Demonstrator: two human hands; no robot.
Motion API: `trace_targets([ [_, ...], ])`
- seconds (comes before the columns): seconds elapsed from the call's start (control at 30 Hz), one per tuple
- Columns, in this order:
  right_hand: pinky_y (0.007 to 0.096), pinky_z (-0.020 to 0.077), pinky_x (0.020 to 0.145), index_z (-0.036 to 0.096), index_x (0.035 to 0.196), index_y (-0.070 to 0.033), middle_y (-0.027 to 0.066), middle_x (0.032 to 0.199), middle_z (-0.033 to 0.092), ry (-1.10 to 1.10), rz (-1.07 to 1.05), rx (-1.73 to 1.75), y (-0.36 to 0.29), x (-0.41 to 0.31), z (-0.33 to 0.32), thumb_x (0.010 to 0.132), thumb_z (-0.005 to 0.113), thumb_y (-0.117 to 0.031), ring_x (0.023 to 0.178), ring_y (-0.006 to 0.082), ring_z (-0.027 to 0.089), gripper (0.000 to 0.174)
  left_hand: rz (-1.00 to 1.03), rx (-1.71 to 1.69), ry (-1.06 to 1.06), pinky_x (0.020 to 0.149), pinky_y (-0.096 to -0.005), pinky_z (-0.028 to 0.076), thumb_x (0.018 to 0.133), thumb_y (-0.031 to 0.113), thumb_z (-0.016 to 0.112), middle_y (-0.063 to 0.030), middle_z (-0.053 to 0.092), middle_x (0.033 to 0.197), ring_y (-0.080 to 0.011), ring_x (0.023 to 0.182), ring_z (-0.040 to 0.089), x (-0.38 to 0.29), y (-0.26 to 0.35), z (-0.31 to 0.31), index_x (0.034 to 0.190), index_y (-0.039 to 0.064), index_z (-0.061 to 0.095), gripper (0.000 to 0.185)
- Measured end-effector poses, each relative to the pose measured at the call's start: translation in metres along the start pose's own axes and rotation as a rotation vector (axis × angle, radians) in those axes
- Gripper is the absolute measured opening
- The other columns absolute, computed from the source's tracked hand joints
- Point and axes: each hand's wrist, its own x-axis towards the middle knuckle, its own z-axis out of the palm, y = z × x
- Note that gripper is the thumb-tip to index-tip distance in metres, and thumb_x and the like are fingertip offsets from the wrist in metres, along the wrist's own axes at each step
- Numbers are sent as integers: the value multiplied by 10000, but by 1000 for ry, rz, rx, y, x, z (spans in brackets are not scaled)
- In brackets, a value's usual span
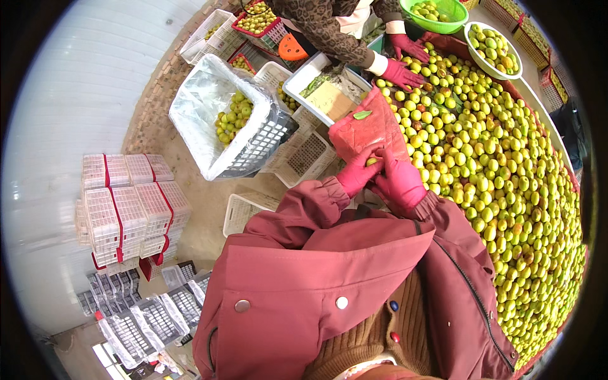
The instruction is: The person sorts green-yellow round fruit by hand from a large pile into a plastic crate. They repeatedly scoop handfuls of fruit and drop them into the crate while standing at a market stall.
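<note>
In pink gloves, my two hands meet in front of my chest, over the corner of a red padded cloth (368,128). A small yellow-green fruit (372,161), probably a jujube, shows between the fingers of my left hand (357,172). My right hand (399,183) presses close against it, its fingertips partly hidden, so its hold on the fruit is unclear. A single green leaf (362,115) lies on the cloth just beyond. Right of my hands spreads a wide heap of the same fruit (503,171), some with reddish-brown patches.
Across from me, a co-worker's gloved hands (403,73) rest on the heap. A plastic-lined crate (266,147) holding fruit stands left, near a white bin (304,88) with leaves and cardboard. A white bowl (510,73) and green basket (458,23) hold fruit. Strapped crates (128,209) are stacked far left.
</note>
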Motion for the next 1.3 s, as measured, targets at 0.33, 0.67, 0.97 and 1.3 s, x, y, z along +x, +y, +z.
trace_targets([
  [0.33,312,559,825,586,1371,-36,87,984,718,6,231,548,50,-40,-13,928,713,-119,888,159,684,469,351,506,570,437,-246,404,967,198,705,8,598,732,-92,534,520,110,143,-290,1133,174,715,167],
  [0.67,312,562,864,622,1341,-53,101,1071,719,352,589,494,74,-72,15,918,726,-104,943,165,683,439,536,856,474,863,-317,530,988,261,661,-81,724,1123,-176,943,659,167,134,-408,1266,47,674,351],
  [0.97,411,492,1057,625,1350,-138,177,1450,550,537,761,40,57,-87,72,891,704,-104,1291,368,567,467,556,817,-523,987,-320,519,972,34,614,-90,723,1177,-229,1082,684,165,75,-92,1227,72,697,271],
  [1.3,427,559,884,685,1213,-155,94,1237,702,511,696,-3,50,-79,73,939,567,-183,1071,341,676,299,846,1445,-1049,889,-467,511,934,413,627,-148,613,1136,-356,1022,638,178,17,30,1163,168,692,341],
])
